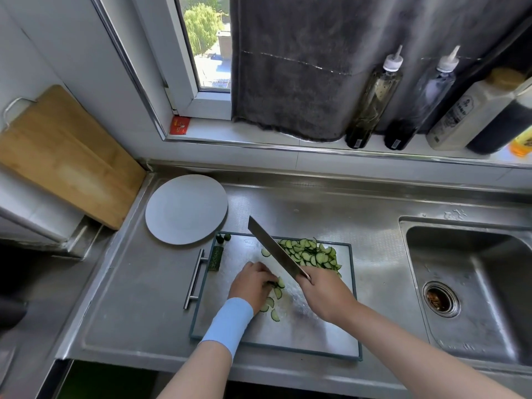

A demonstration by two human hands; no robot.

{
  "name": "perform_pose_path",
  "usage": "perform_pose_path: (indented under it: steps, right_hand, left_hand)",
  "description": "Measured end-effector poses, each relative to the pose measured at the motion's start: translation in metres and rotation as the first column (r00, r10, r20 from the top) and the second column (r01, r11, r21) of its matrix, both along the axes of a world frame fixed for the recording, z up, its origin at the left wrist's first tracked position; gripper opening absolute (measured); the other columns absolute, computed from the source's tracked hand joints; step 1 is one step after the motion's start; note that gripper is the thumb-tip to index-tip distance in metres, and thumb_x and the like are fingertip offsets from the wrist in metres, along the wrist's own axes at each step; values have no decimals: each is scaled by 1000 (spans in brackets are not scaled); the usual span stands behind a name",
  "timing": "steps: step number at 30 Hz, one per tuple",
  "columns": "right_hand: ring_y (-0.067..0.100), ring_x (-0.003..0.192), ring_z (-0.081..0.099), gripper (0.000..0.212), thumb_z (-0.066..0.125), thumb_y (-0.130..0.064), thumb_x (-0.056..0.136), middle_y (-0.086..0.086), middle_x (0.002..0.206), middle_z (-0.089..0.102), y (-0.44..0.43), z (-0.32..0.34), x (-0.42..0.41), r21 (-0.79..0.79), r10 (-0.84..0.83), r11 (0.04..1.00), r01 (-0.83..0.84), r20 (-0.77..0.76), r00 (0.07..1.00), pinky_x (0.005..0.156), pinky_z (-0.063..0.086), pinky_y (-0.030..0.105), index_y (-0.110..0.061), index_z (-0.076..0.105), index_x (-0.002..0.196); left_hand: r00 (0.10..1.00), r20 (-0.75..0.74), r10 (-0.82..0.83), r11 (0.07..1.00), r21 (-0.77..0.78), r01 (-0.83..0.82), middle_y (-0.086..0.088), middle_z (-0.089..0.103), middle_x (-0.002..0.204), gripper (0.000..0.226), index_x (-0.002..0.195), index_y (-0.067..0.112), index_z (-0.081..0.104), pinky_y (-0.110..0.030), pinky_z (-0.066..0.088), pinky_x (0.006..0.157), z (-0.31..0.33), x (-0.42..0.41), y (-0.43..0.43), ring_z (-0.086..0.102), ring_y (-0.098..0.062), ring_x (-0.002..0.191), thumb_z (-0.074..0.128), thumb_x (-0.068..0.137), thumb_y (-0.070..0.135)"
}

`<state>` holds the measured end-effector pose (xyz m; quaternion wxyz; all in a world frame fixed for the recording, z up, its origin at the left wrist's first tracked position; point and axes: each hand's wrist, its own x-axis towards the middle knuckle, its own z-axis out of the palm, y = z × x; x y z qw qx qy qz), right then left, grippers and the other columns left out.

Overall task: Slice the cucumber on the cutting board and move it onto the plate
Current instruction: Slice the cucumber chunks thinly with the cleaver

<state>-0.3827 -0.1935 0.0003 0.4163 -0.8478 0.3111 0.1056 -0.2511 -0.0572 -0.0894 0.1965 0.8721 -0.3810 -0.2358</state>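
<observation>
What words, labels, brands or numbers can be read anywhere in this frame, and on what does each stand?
No text here can be read.
White bottle on the sill: label with an emblem and print, too blurred.
Red card on the sill: pale print, too small.
Left squeeze bottle and right squeeze bottle: small stickers near the base, unreadable.
Cutting board: faint marking near its far edge, unreadable.

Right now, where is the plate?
In the head view, the plate sits on the steel counter left of centre, just beyond the cutting board's far-left corner and right of the leaning wooden board.
</observation>
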Motion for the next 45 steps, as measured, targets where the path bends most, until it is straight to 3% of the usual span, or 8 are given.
perform_pose_path:
  steps: [8, 21, 27, 32, 36, 39, 42, 45]
  right_hand:
    - [12, 49, 41, 40, 45, -30, 103, -8, 54, 50, 2, -1, -1, 2, -20, 1000, 20, 5, 1000, 51, 33, 28, -34, 45, 63]
    - [11, 49, 39, 36, 43, -32, 104, -9, 56, 49, 7, 2, 6, -36, 8, 999, -9, -35, 999, 49, 30, 27, -26, 47, 69]
    - [11, 47, 37, 34, 42, -32, 104, -7, 56, 46, 8, 3, 7, -37, 20, 999, -22, -30, 999, 48, 30, 27, -20, 50, 74]
    - [14, 52, 40, 31, 39, -31, 103, -5, 61, 49, 7, 8, 7, -106, 65, 992, -68, -33, 997, 52, 32, 29, -21, 49, 75]
    - [19, 64, 51, 22, 37, -26, 100, -4, 70, 56, 7, 10, 0, -343, 234, 908, -240, -61, 970, 56, 39, 32, -26, 58, 91]
    - [21, 69, 54, 22, 40, -26, 97, -5, 78, 60, 7, 7, -5, -507, 337, 795, -335, -91, 937, 61, 47, 35, -31, 55, 112]
    - [23, 67, 51, 20, 43, -26, 98, -2, 85, 64, 11, 6, -8, -590, 369, 714, -376, -140, 919, 57, 42, 35, -25, 48, 117]
    - [26, 62, 46, 16, 48, -21, 94, 0, 80, 62, 16, 4, -9, -652, 406, 650, -390, -136, 904, 52, 33, 34, -21, 46, 110]
  left_hand:
    - [981, -135, 143, 985, -76, -154, 10, 58, 93, 19, 103, 27, 71, -26, 45, 83, 2, 5, 5, 55, -13, 95, 62, 90, 37]
    - [945, -267, 186, 981, 99, -165, 2, 68, 83, 31, 92, 22, 68, -28, 49, 71, 20, 14, 13, 61, -17, 79, 49, 94, 47]
    - [886, -410, 216, 976, 77, -202, 10, 70, 78, 29, 91, 25, 73, -28, 52, 81, 29, 19, 21, 64, -9, 78, 49, 94, 41]
    - [919, -293, 262, 965, 55, -257, 13, 69, 74, 21, 90, 31, 71, -31, 56, 77, 32, 24, 34, 65, -7, 72, 55, 90, 45]
    - [821, -113, 559, 757, -334, -561, 2, 60, 71, 23, 77, 23, 56, -32, 50, 64, 44, 26, 44, 56, -22, 70, 45, 96, 29]
    - [794, 54, 606, 658, -595, -462, 4, 56, 78, 19, 80, 18, 56, -29, 42, 66, 54, 25, 51, 49, -18, 76, 39, 88, 18]
    - [816, 191, 546, 696, -646, -314, 5, 54, 80, 17, 82, 14, 58, -28, 41, 68, 59, 17, 53, 47, -16, 76, 41, 82, 12]
    - [964, 105, 245, 809, -570, -144, 11, 55, 82, 20, 86, 20, 61, -24, 46, 71, 59, 1, 50, 51, -7, 80, 47, 81, 7]
